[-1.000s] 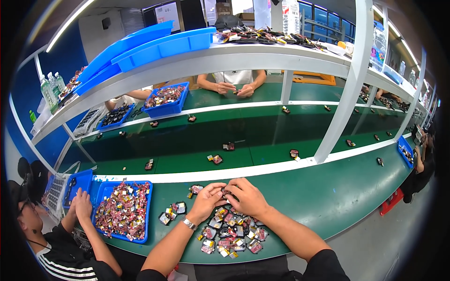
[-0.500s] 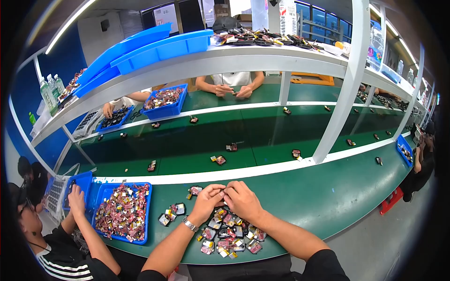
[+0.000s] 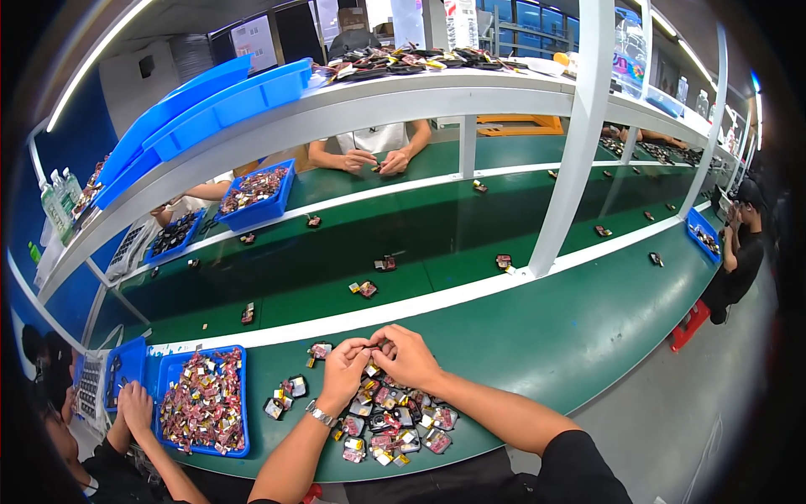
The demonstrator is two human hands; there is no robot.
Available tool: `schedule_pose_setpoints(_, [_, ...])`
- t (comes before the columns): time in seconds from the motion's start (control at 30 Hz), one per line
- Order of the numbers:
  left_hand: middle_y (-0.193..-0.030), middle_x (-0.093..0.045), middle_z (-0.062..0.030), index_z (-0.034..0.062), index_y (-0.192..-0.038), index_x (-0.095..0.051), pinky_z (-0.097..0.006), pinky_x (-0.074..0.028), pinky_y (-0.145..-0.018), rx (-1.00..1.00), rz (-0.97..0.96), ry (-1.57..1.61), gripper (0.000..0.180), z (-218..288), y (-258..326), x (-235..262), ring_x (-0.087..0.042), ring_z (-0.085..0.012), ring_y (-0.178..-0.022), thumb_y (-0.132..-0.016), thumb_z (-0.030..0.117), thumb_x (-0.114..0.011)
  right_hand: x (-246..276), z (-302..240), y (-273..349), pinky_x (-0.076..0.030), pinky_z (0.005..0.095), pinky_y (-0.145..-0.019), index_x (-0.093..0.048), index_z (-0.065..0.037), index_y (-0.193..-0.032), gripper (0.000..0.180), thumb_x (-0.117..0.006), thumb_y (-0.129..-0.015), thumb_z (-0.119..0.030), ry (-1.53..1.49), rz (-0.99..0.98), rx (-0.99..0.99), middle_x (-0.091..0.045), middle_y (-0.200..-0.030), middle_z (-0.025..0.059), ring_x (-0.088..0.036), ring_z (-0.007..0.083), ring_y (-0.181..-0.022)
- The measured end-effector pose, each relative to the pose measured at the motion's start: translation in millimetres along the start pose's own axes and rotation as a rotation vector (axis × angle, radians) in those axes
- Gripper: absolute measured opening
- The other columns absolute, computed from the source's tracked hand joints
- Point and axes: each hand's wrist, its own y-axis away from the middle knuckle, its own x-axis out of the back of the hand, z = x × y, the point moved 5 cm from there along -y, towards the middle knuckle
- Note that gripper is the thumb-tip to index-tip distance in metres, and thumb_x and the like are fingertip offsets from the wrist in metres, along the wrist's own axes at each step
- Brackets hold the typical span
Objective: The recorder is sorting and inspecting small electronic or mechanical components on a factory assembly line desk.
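Note:
My left hand (image 3: pixel 342 374), with a metal wristwatch (image 3: pixel 321 412) on its wrist, and my right hand (image 3: pixel 406 356) meet over the green table. Both are closed, fingertips pinching a small dark part (image 3: pixel 368 348) that they mostly hide. Right below them lies a pile of small electronic units (image 3: pixel 395 424) with black casings, red circuit boards and silver-and-yellow pieces. A few similar units (image 3: pixel 285 396) rest left of my left forearm, and one more unit (image 3: pixel 319 352) lies just left of my left hand.
Left stands a blue bin (image 3: pixel 244 395) full of red boards, with a co-worker's hands (image 3: pixel 134 407) beyond it. Scattered units lie on a dark green strip (image 3: pixel 453 244) behind a white rail (image 3: pixel 285 331). A white post (image 3: pixel 571 160) and shelf rise ahead; another person's hands (image 3: pixel 378 161) work opposite.
The whole view has shifted, so the scene sits further left and slightly higher. My hands stay together on the small part, with the fingers slightly rearranged.

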Motion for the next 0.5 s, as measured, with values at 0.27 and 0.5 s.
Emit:
schedule_pose_setpoints(0.27, [-0.122, -0.058, -0.0177, -0.0007, -0.127, -0.044, -0.034, -0.057, -0.082, 0.051, 0.015, 0.225, 0.032, 15, 1, -3, -0.063, -0.024, -0.103, -0.096, 0.006, -0.05, 42, 40, -35, -0.053, 0.0253, -0.065, -0.063, 0.0, -0.093, 0.011, -0.066, -0.084, -0.003, -0.077, 0.153, -0.193, -0.07, -0.085, 0.0079, -0.066, 0.0112, -0.074])
schedule_pose_setpoints(0.5, [-0.122, -0.057, -0.021, -0.0043, -0.124, -0.045, -0.038, -0.057, -0.084, 0.022, -0.096, 0.13, 0.03, 10, 0, -3, -0.063, -0.0283, -0.104, -0.095, 0.004, -0.048, 139, 127, -74, -0.053, 0.0329, -0.068, -0.065, 0.001, -0.089, 0.016, -0.072, -0.077, -0.006, 0.07, 0.569, -0.297, -0.068, -0.081, 0.011, -0.066, 0.0205, -0.073])
